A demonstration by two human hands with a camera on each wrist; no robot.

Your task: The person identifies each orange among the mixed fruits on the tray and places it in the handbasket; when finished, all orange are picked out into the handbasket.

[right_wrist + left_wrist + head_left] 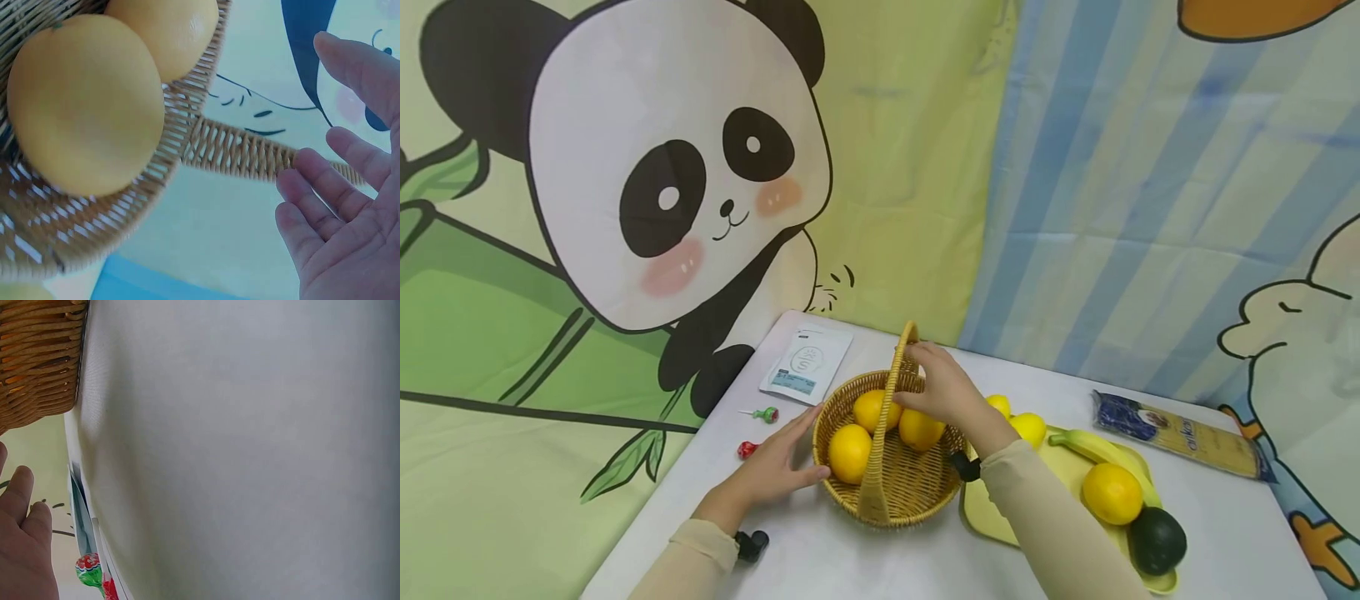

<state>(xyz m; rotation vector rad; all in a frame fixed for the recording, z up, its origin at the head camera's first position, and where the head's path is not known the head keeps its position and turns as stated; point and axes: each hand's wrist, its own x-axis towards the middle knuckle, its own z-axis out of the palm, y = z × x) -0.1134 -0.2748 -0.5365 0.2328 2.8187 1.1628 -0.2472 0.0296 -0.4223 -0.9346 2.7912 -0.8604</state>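
A wicker basket (917, 487) with an arched handle (880, 454) stands on the table, and three oranges (850, 454) lie inside it. My left hand (778, 467) is at the basket's left side, fingers extended and fingertips right at the rim. In the left wrist view, its relaxed fingers (17, 494) show close below the woven wall. My right hand (951, 387) reaches over the basket's far right side. In the right wrist view, its fingertips (290, 181) overlap the handle, the thumb is spread apart, and the palm holds nothing.
On the right, a yellow tray (992, 512) bears a banana (1093, 446), lemons (1028, 428), an orange (1112, 493) and a dark green avocado (1157, 542). Behind it lies a pasta packet (1183, 435). At left are a white pouch (808, 362) and green (767, 414) and red lollipops (747, 450).
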